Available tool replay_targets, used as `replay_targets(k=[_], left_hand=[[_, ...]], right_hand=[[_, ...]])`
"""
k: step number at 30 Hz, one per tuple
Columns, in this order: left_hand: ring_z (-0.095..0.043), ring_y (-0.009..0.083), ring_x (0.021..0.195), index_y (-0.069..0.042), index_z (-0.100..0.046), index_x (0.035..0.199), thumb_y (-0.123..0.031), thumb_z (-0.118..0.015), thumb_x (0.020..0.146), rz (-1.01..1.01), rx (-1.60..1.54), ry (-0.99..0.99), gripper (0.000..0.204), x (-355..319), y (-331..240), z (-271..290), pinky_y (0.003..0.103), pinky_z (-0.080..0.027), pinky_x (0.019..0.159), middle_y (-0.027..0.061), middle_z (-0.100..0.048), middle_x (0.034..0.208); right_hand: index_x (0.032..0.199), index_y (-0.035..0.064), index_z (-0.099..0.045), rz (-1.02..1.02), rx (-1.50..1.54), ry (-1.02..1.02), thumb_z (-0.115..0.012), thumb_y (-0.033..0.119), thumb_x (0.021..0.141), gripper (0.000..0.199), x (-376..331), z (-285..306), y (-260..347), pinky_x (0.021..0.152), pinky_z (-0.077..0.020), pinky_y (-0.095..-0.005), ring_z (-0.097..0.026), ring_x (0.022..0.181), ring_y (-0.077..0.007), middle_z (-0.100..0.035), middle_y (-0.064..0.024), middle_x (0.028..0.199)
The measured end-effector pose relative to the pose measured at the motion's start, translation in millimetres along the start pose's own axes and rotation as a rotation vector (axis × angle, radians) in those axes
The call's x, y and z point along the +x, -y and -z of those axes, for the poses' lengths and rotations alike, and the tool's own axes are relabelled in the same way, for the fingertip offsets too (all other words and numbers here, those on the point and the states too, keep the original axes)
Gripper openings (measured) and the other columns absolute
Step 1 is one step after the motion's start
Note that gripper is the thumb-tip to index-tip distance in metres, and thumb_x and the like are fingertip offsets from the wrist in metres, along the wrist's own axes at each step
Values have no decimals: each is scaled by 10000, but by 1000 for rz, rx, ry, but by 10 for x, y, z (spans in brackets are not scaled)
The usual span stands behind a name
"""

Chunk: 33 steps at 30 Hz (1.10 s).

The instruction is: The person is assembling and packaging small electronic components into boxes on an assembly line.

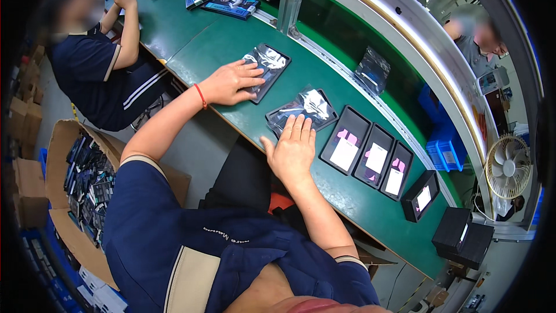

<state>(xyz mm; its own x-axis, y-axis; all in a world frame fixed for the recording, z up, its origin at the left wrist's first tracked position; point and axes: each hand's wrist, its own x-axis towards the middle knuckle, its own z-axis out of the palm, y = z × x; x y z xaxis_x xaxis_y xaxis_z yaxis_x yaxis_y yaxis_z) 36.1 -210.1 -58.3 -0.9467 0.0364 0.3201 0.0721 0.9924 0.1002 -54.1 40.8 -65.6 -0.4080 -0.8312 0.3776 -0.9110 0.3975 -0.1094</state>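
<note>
My left hand (pixel 233 83) lies flat with its fingers stretched over a shallow black tray (pixel 284 65), resting on the glossy clear plastic (pixel 267 58) in it. A red cord circles that wrist. To the right, a second black tray (pixel 329 117) sits at an angle, with a crumpled clear plastic bag (pixel 310 104) across it. The fingers of my right hand (pixel 292 149) are extended onto the near edge of this bag, thumb apart. What lies under the plastic in both trays is hard to make out.
Three black trays with white and pink panels, the nearest one (pixel 341 148) among them, stand right of my right hand. Beyond are an upright black box (pixel 421 196) and stacked black boxes (pixel 463 237). A co-worker (pixel 87 64) sits at left, near a carton (pixel 58 185) of dark packages.
</note>
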Motion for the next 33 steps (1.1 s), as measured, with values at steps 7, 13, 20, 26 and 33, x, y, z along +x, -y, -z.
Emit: replay_targets(k=[7, 13, 20, 26, 33], left_hand=[[-374, 339, 1328, -47, -490, 1317, -344, -599, 871, 49, 24, 43, 547, -83, -235, -96, 489, -264, 1111, 178, -443, 1392], [-289, 336, 1376, -2, -375, 1387, -310, -587, 869, 126, 31, 166, 639, -49, -76, 33, 457, -211, 1138, 192, -352, 1456], [-279, 361, 1373, 53, -351, 1380, -319, -609, 830, 223, 25, 241, 713, 102, -33, 13, 433, -214, 1142, 224, -327, 1460], [-389, 373, 1295, 52, -514, 1258, -321, -630, 796, 324, -147, 251, 605, 252, 0, 223, 434, -311, 1090, 233, -409, 1396], [-477, 349, 1195, 8, -608, 1128, -189, -682, 793, 64, -233, -211, 396, 1164, -394, 122, 409, -414, 987, 196, -552, 1211]], right_hand=[[1284, -140, -447, 92, -17, 132, -539, 433, 880, 708, 247, -283, 91, 1066, -271, -537, -357, 1281, -486, -393, -340, 1360], [1298, -138, -426, 151, 76, 147, -566, 435, 864, 732, 677, -409, 126, 1089, -264, -513, -336, 1311, -465, -379, -341, 1370], [1227, -34, -538, 143, 550, 146, -680, 357, 789, 604, 1099, -97, -292, 984, -426, -411, -513, 1168, -407, -521, -289, 1242], [1348, 12, -402, -183, -2, 56, -670, 146, 678, 734, 1625, 50, -1794, 1098, -265, -496, -292, 1351, -390, -343, -230, 1431], [1208, 40, -566, -40, -99, 167, -580, 54, 751, 458, 1369, 119, -2285, 951, -456, -416, -546, 1158, -342, -584, -215, 1212]])
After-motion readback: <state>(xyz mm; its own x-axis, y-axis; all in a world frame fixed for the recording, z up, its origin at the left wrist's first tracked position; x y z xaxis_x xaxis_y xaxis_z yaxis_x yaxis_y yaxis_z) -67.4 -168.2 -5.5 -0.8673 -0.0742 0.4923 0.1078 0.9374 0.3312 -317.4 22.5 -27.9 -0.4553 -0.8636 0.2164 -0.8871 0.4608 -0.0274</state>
